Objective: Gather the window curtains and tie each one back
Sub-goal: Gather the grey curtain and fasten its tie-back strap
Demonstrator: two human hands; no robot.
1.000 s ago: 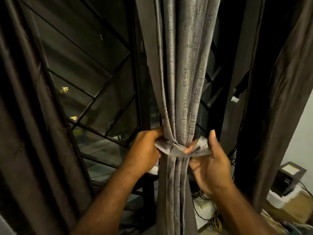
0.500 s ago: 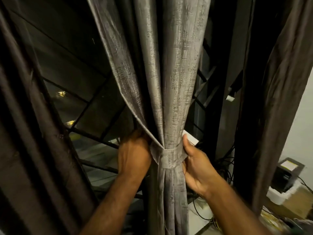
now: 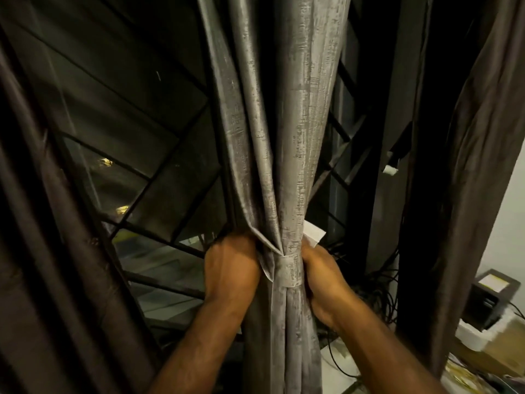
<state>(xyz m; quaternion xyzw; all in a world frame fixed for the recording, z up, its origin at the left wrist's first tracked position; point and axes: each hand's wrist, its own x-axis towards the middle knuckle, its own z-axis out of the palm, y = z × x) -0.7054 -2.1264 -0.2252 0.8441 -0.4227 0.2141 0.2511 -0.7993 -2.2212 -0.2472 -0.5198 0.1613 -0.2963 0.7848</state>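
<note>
Grey, slubbed cloth with a dull sheen: we see the grey curtain (image 3: 272,137) gathered into one upright bundle of folds at mid-view. It is cinched at its narrowest by a tie-back band (image 3: 289,275) of the same cloth. A white tag (image 3: 314,234) projects just above the band on the right. The left hand (image 3: 230,271) presses the bundle's left side and the right hand (image 3: 324,280) its right, both at band height. The fingers of each curl behind the bundle and clasp it. Their tips are hidden, so we cannot tell whether they also hold the band's ends. Behind stands a window grille (image 3: 159,177) of dark diagonal bars. A left dark curtain (image 3: 42,251) and a right dark curtain (image 3: 468,166) flank the view. Low at right we note cables (image 3: 377,294), a black box (image 3: 487,298) and white foam (image 3: 480,335) by a pale wall (image 3: 508,209).
</note>
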